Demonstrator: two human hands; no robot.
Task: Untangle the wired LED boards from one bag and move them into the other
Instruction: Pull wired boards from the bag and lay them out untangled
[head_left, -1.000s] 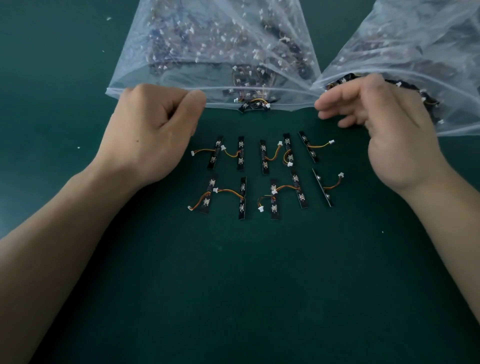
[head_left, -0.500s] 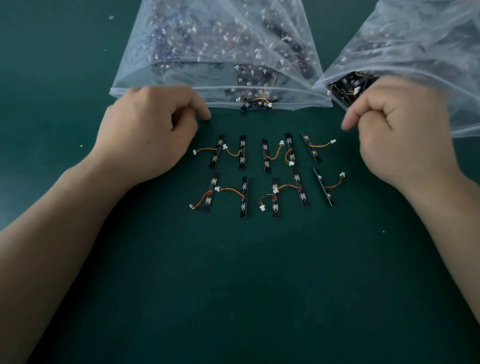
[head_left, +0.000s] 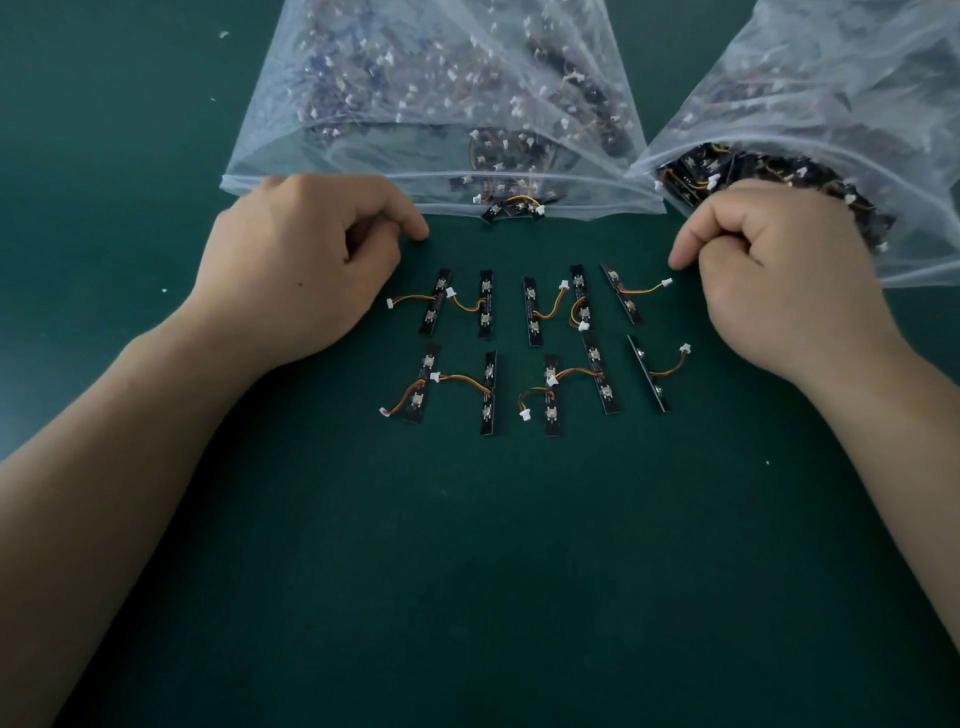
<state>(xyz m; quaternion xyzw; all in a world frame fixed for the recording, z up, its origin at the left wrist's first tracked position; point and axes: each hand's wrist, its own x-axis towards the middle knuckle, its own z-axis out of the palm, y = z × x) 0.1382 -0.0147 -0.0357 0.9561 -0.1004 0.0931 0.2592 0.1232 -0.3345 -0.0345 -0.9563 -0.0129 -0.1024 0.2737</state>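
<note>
Looking down, we see a dark green counter (head_left: 467, 571) filling the whole view. Toward its far edge lie two clear plastic bags with their mouths turned to us. The left bag (head_left: 291, 145) sits at the middle of that edge, packed with a tangle of wired LED boards (head_left: 488, 140). The right bag (head_left: 831, 78) lies at the far right corner, its mouth gaping over a dense dark heap of the same parts. Their near corners meet, though we cannot tell whether they overlap.

Our left hand (head_left: 296, 265) rests on the counter just in front of the left bag's mouth. Its fingers (head_left: 415, 228) are curled toward the palm, the forefinger tip down beside the bag's rim, and we see nothing held in them. Our right hand (head_left: 779, 280) lies in front of the right bag's mouth and hides part of it. Its fingers (head_left: 680, 257) are curled into a loose fist that holds nothing we can see, the forefinger tip close to a white plug (head_left: 666, 282).

Between the hands, ten untangled boards (head_left: 532, 310) lie at the middle of the counter in two rows of five. Each is a black strip with an orange-yellow wire ending in a white plug. One stray board (head_left: 511, 208) pokes out of the left bag's mouth. A few pale specks (head_left: 223, 35) dot the counter toward its left edge.
</note>
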